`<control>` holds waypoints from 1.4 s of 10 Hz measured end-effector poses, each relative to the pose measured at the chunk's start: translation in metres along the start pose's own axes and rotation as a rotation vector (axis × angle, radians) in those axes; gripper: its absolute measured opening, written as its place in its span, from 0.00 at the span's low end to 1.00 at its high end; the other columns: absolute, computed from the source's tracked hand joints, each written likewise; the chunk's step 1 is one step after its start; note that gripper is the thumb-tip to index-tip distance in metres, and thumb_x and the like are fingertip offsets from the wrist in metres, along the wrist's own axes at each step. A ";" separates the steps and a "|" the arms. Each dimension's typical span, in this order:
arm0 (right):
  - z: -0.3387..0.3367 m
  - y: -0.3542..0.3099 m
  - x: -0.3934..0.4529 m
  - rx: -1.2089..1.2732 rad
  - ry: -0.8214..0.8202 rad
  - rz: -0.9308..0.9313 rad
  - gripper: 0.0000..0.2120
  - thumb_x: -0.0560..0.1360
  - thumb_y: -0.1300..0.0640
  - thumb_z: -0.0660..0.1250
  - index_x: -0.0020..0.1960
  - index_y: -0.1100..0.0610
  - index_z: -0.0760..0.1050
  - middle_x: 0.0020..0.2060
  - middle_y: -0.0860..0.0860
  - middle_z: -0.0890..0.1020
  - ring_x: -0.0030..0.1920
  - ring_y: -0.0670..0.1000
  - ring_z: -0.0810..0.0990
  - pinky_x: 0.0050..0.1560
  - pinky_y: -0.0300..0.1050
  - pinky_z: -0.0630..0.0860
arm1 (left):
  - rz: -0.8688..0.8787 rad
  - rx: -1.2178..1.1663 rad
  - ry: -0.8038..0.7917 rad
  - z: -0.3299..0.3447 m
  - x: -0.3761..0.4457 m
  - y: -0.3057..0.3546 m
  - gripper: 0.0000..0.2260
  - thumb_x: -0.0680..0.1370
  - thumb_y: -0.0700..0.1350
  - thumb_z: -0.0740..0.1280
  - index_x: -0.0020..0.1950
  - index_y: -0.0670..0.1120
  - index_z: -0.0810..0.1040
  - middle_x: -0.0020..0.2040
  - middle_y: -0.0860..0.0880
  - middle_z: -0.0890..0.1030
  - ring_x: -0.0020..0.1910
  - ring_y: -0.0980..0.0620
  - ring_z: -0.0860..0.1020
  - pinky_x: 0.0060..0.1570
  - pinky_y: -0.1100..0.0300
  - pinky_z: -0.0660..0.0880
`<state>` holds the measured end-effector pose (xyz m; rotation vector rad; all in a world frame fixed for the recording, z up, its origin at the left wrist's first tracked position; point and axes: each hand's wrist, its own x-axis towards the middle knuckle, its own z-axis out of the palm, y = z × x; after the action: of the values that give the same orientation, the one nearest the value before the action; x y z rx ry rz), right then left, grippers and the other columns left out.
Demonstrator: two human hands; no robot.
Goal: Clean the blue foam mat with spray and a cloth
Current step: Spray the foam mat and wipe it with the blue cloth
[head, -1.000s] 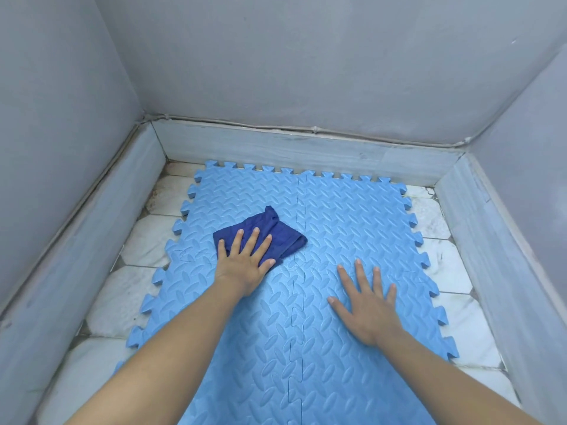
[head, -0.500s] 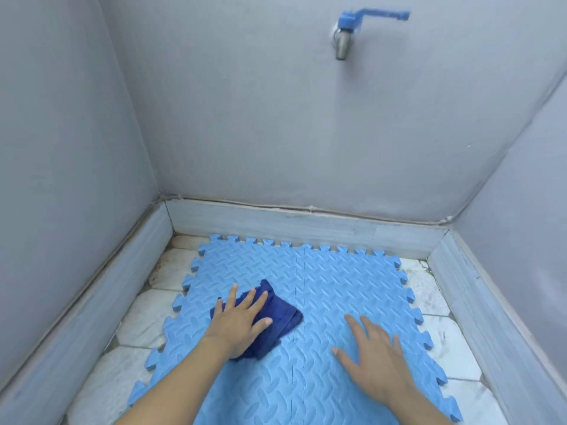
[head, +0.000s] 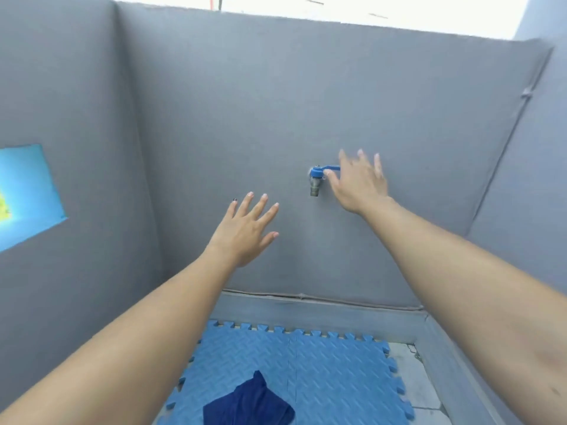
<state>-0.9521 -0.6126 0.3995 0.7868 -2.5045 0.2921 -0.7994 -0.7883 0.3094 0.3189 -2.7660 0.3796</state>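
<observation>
The blue foam mat [head: 325,363] lies on the floor at the bottom of the view, its jigsaw edge toward the far wall. A dark blue cloth [head: 248,406] rests crumpled on the mat's near part, with no hand on it. My left hand [head: 245,231] is raised in front of the grey wall, fingers spread, holding nothing. My right hand [head: 359,185] is higher, up at the wall tap [head: 315,179], fingers spread; its thumb is by the tap's blue lever. No spray bottle is in view.
Grey walls [head: 214,102] close in the space on three sides, with a raised grey kerb [head: 306,314] along the floor. A blue and yellow panel [head: 27,191] hangs on the left wall. White floor tile [head: 414,384] shows right of the mat.
Both hands have lifted off the mat and risen to the wall; the left let go of the cloth, which stays on the mat. The view has tilted upward.
</observation>
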 end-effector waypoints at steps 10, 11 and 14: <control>0.028 -0.030 -0.014 -0.301 0.026 0.088 0.34 0.75 0.44 0.63 0.70 0.67 0.60 0.65 0.62 0.71 0.70 0.62 0.66 0.77 0.55 0.52 | -0.096 -0.092 -0.211 0.045 -0.006 -0.002 0.31 0.81 0.61 0.46 0.79 0.50 0.40 0.80 0.47 0.42 0.78 0.45 0.42 0.75 0.47 0.45; 0.029 -0.029 -0.015 -0.303 0.029 0.089 0.34 0.75 0.44 0.63 0.70 0.67 0.60 0.65 0.62 0.71 0.70 0.62 0.66 0.77 0.55 0.52 | -0.092 -0.091 -0.219 0.050 -0.007 -0.002 0.31 0.82 0.61 0.46 0.79 0.50 0.40 0.80 0.47 0.42 0.78 0.45 0.42 0.75 0.47 0.45; 0.029 -0.031 -0.018 -0.287 0.035 0.086 0.41 0.75 0.39 0.63 0.73 0.67 0.56 0.69 0.63 0.67 0.74 0.63 0.60 0.77 0.56 0.49 | -0.091 -0.094 -0.236 0.061 -0.010 -0.002 0.31 0.81 0.61 0.45 0.79 0.49 0.39 0.80 0.46 0.41 0.78 0.45 0.43 0.75 0.47 0.45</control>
<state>-0.9327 -0.6388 0.3672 0.5541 -2.4761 -0.0259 -0.8074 -0.8064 0.2505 0.4927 -2.9731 0.1999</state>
